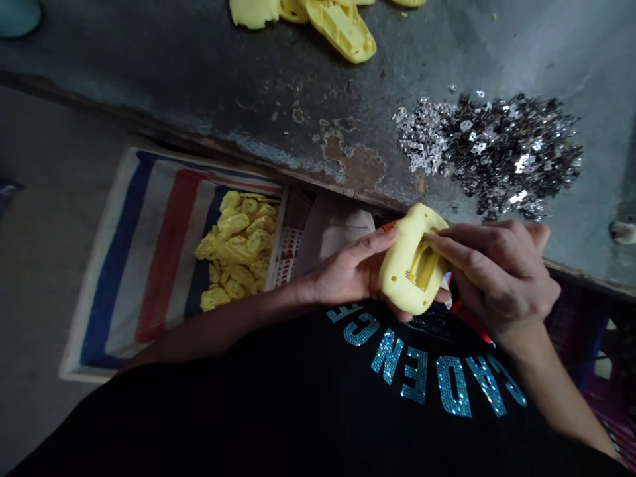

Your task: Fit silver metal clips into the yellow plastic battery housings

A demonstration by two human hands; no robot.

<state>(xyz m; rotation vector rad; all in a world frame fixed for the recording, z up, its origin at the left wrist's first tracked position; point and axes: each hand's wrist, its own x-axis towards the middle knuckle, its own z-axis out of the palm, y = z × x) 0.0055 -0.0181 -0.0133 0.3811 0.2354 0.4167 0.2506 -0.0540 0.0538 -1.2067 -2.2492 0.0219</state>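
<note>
A yellow plastic casing [403, 285], rounded and with a long rectangular recess and small holes, is held in front of my chest. My left hand [365, 262] grips it from the left side and beneath, thumb along its edge. My right hand [501, 275] is closed, its fingertips pressed at the upper end of the recess. Whatever those fingertips may pinch is too small or hidden to make out. On the workbench just beyond lies a heap of small shiny metal pieces [517, 152], resembling battery contacts.
More yellow casings [342, 30] lie on the dark, worn workbench [199, 86]. Below its edge, to the left, a striped woven sheet [163, 252] lines a box with many yellow parts [243, 232]. A teal container [18, 16] stands at the far left corner.
</note>
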